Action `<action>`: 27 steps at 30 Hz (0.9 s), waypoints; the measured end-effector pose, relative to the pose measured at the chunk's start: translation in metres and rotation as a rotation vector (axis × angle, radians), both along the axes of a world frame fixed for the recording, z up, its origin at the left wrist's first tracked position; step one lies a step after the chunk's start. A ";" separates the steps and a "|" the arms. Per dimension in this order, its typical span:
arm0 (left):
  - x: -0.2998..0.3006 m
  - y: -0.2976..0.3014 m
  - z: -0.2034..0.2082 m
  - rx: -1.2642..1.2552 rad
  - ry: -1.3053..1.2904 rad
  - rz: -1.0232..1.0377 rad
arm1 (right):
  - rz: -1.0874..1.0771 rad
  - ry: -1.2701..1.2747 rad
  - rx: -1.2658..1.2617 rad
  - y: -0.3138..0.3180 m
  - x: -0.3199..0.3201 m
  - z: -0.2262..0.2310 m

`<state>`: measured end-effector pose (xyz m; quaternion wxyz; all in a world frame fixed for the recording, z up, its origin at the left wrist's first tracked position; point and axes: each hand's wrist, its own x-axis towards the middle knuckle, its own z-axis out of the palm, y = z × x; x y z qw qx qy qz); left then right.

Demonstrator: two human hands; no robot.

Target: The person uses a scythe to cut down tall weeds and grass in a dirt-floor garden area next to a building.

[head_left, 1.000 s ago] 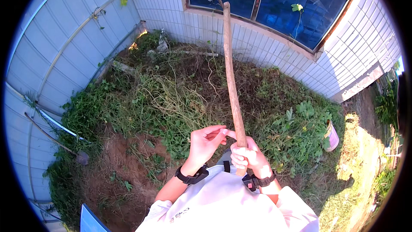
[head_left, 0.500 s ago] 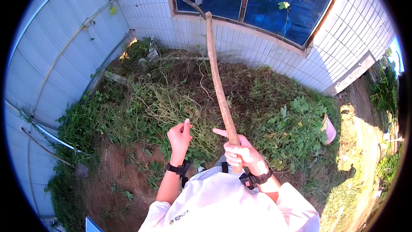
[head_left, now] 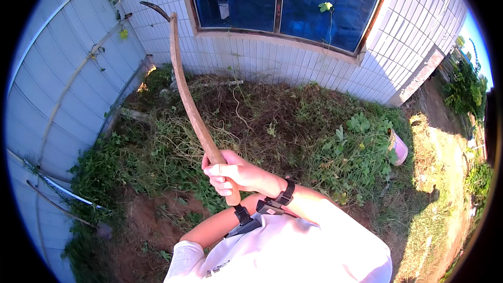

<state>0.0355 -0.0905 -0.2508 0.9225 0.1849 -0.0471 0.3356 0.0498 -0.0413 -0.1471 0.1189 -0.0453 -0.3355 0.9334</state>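
Note:
My right hand (head_left: 228,172) is closed around the lower end of a long-handled sickle (head_left: 189,102). Its bowed wooden handle slants up and to the left. The dark, curved, pointed head (head_left: 155,9) sticks out leftward at the far end, raised in front of the white tiled wall. My left forearm (head_left: 217,225) crosses beneath the right one, with a black strap at its wrist. Behind the right wrist, my left hand is hidden, so its fingers do not show. Below the tool lie tangled weeds and vines (head_left: 277,120).
A blue-paned window (head_left: 283,5) is set in the tiled wall (head_left: 230,57) ahead. Pale metal panels (head_left: 68,89) rise at the left, with a shovel (head_left: 104,230) at their foot. A pink bucket (head_left: 399,148) lies tipped at the right, near a sunlit dirt path (head_left: 445,178).
My right hand has swung the sickle leftward, and its head now points to the upper left. My left hand, visible before with its thumb up, has gone behind the right forearm.

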 end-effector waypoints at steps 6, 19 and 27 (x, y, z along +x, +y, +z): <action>0.056 0.021 0.003 0.241 0.140 -0.383 | 0.144 0.084 -0.038 -0.011 -0.040 0.027; -0.082 -0.019 -0.036 -0.242 0.522 0.598 | 0.154 -0.026 -0.143 -0.010 0.003 -0.014; -0.115 -0.139 -0.225 -0.756 0.993 0.492 | -0.362 -0.774 0.040 0.041 0.126 -0.116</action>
